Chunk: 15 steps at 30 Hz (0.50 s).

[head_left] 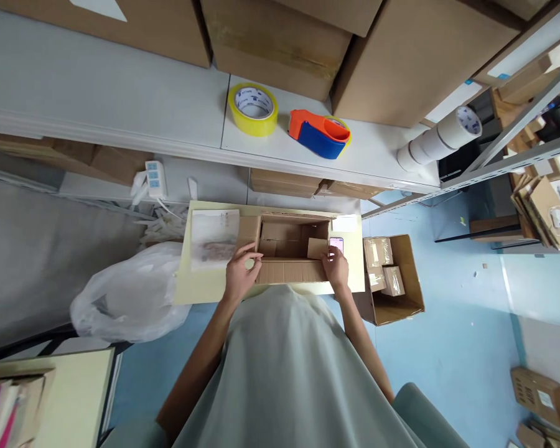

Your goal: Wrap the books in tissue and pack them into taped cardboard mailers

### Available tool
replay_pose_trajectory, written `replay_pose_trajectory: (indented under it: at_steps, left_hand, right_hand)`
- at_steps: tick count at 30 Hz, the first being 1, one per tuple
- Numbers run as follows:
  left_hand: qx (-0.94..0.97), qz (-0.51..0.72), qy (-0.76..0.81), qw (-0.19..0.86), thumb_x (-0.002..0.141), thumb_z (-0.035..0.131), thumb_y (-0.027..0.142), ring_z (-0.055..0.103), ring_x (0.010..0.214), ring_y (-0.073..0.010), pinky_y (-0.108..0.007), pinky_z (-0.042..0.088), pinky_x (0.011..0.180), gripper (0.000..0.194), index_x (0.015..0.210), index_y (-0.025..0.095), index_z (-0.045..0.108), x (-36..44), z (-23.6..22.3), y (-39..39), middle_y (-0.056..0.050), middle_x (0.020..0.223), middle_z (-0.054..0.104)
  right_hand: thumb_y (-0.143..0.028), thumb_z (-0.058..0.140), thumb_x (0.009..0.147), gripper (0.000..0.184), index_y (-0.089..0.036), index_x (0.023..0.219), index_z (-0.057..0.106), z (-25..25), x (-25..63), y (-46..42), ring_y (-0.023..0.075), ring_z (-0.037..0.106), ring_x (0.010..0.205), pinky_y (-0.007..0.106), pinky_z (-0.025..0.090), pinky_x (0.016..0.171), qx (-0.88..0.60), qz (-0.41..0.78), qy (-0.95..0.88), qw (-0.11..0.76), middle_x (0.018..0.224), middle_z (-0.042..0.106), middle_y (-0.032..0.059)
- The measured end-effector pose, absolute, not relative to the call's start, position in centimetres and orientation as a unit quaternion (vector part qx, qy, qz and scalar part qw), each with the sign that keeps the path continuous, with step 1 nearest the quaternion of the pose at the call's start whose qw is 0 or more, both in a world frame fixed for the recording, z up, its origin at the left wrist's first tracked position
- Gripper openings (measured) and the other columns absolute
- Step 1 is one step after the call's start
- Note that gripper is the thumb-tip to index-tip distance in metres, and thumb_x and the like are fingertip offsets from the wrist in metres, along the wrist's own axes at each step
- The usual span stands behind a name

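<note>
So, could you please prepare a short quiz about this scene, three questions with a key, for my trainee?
1. True or false: the phone lies to the right of the open box.
2. On the grey shelf, what is just right of the yellow tape roll? (a) scissors (b) an orange-and-blue tape dispenser (c) a stapler
3. Which hand is nearer to the phone?

Key: 1. True. 2. b. 3. The right hand.

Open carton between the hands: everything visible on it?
The open carton looks like plain brown cardboard, rectangular, upright on the pale yellow tabletop. Its left flap and near flap fold outward; a small flap angles inward near right. The left hand and right hand touch its near corners.
</note>
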State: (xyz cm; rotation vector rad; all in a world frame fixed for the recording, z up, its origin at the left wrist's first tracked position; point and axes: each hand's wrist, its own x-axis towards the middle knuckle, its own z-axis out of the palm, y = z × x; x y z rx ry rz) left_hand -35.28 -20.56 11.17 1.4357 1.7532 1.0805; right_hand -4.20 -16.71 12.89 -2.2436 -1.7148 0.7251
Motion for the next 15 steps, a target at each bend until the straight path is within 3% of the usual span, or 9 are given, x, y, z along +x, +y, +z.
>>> replay_pose_trajectory:
  at_steps: [3,6,9,12,15]
  left_hand:
    - [0.512,0.434,0.655,0.347,0.094,0.062,0.036,0.074,0.12,-0.025,-0.044,0.058,0.112,0.022,0.093,0.024,0.08,-36.2,11.1,-20.6,-0.009,0.126,0.079]
    - [0.449,0.45,0.668,0.387,0.093,0.062,0.039,0.074,0.121,-0.0243,-0.036,0.065,0.097,0.024,0.095,0.022,0.078,-37.9,10.7,-20.6,-0.011,0.128,0.078]
    - [0.396,0.44,0.711,0.38,0.092,0.061,0.037,0.074,0.119,-0.024,-0.03,0.065,0.089,0.025,0.1,0.021,0.078,-41.1,9.4,-20.2,-0.011,0.126,0.078]
    - [0.354,0.372,0.786,0.344,0.093,0.056,0.032,0.075,0.112,-0.0245,-0.034,0.063,0.095,0.029,0.108,0.019,0.077,-45.2,7.2,-19.2,-0.012,0.122,0.079]
    - [0.327,0.234,0.865,0.301,0.092,0.061,0.03,0.072,0.119,-0.032,-0.045,0.056,0.109,0.034,0.119,0.013,0.072,-48.7,4.7,-18.0,-0.019,0.126,0.074]
  right_hand:
    - [-0.034,0.058,0.102,0.035,-0.019,0.133,0.066,13.8,-4.6,-17.2,0.0291,0.075,0.109,0.042,0.06,0.093,-0.761,0.21,-0.604,0.109,0.129,0.076,0.0148]
    - [-0.035,0.055,0.103,0.041,-0.017,0.138,0.066,15.1,-5.1,-17.6,0.0323,0.071,0.12,0.045,0.059,0.098,-0.76,0.169,-0.617,0.113,0.135,0.072,0.019]
    - [-0.037,0.053,0.104,0.043,-0.017,0.138,0.068,16.5,-5.8,-18.1,0.0316,0.07,0.117,0.044,0.059,0.095,-0.759,0.156,-0.62,0.123,0.136,0.071,0.0197]
    - [-0.042,0.053,0.104,0.044,-0.017,0.136,0.07,17.8,-6.4,-18.9,0.0305,0.072,0.107,0.043,0.06,0.089,-0.76,0.162,-0.615,0.133,0.134,0.072,0.0197]
    - [-0.044,0.053,0.103,0.045,-0.017,0.134,0.071,18.8,-7.1,-20.0,0.0326,0.072,0.113,0.045,0.059,0.093,-0.763,0.15,-0.613,0.143,0.132,0.073,0.0198]
